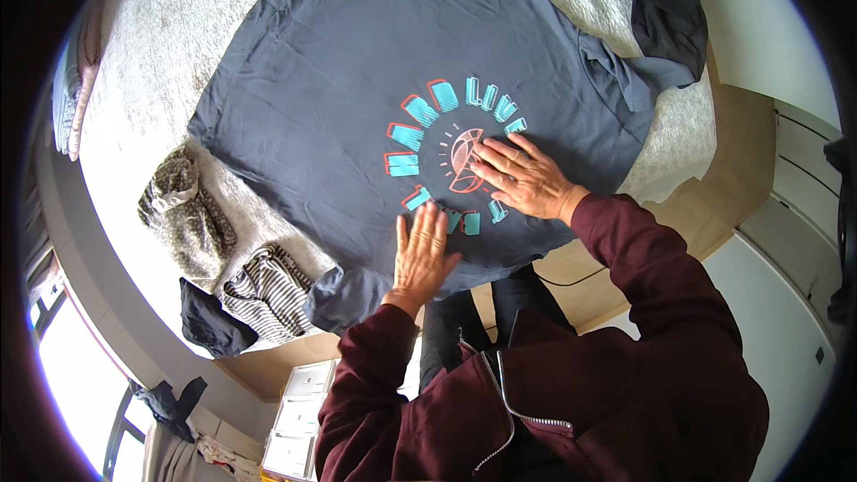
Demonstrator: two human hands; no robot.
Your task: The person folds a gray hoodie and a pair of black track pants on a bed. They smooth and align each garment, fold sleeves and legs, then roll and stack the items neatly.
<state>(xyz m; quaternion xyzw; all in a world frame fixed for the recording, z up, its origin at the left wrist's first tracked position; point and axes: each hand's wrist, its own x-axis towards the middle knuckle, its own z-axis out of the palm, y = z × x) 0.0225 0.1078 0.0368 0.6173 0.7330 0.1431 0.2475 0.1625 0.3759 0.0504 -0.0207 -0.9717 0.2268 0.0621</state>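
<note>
A dark grey T-shirt (312,89) with a ring of teal and red lettering around a red ball print lies spread over the bed. My left hand (421,254) rests flat on its near part, fingers stretched out, by the lower left of the print. Over the right side of the print lies my right hand (527,177), palm down with fingers extended, covering some of the letters. Neither hand grips the cloth. One sleeve (344,296) is bunched near the bed's front edge, left of my left hand; the other sleeve (620,71) lies to the right, partly folded.
Left of the shirt lie a patterned grey-brown garment (187,214), a striped black-and-white garment (268,293) and a dark folded cloth (212,317). A black garment (665,9) sits at the far right. White drawers (299,411) stand below the bed's edge. The bed cover (152,54) is pale and textured.
</note>
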